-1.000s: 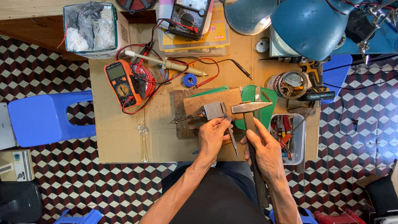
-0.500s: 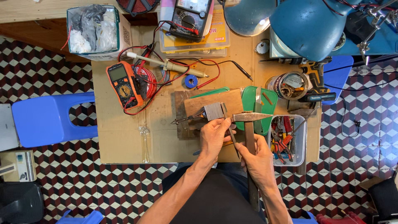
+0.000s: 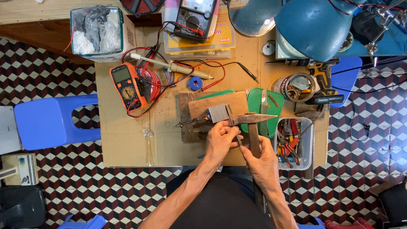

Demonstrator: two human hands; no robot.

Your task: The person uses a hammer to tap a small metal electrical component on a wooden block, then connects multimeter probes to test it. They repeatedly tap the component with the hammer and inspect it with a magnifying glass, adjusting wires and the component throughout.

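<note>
Change since earlier: we see the hammer point(image 3: 253, 127) head has dropped from its higher place a second ago to sit level with the top of the chisel-like rod point(image 3: 234, 126); the left hand has stayed at the metal block.
Left hand point(image 3: 221, 141): our fingers are closed round the thin rod and pressed to the grey ribbed metal block point(image 3: 219, 113), which lies at 12 o'clock from the hand.
Right hand point(image 3: 263, 160): wrapped tight on the hammer's wooden handle, at 4 o'clock from the left hand and just beside it.
Hammer: head lies crosswise, its pointed end aimed to 3 o'clock, its other end touching or just beside the rod; we cannot tell which.
Metal block: rests on a brown wooden board point(image 3: 216, 107) over a green mat point(image 3: 259, 106), mid-table.
Table point(image 3: 123, 140): covered in bare brown cardboard.
Packages: a white open box point(image 3: 101, 32) stuffed with crumpled bags at 10 o'clock; a clear flat organiser case with a yellow printed sheet point(image 3: 220, 36) under an analogue meter point(image 3: 196, 15) at 12 o'clock; a clear tub point(image 3: 293, 144) of red-handled tools at 3 o'clock; a round tin of hardware point(image 3: 293, 87) at 2 o'clock.
Nearby: an orange multimeter point(image 3: 126, 86) with red leads at 10 o'clock; a blue stool point(image 3: 53, 121) at 9 o'clock.
</note>
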